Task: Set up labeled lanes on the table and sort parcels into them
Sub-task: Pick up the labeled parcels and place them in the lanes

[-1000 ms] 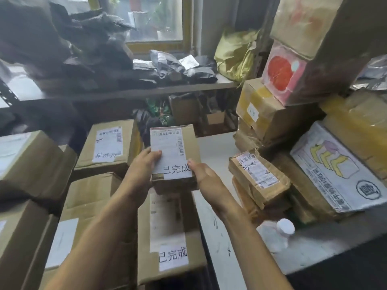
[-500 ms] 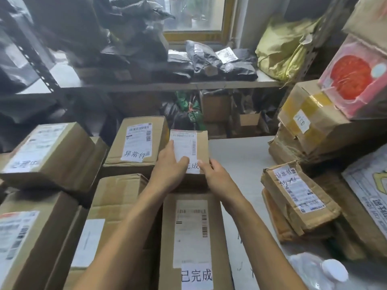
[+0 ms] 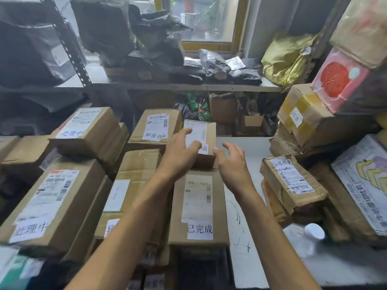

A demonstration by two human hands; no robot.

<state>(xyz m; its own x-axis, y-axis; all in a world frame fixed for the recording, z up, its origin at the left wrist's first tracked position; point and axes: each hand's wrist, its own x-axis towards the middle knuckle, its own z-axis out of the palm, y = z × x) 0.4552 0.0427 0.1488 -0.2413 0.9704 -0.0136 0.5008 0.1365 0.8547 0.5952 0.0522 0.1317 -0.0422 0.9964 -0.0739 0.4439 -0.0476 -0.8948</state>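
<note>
Behind the bigger box (image 3: 199,206) I see the small parcel (image 3: 210,132) set down, left hand (image 3: 180,158) w/ fingers loosely spread on its label, right hand (image 3: 232,164) fingers spread just off it; lane tags (image 3: 31,229) up, I'd say unsorted pile (image 3: 291,181) at right is what's left.

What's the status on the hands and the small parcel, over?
Left hand open over small box, right hand open beside it. Box sits behind long 已完成 box, same lane. Nothing blocking.
</note>
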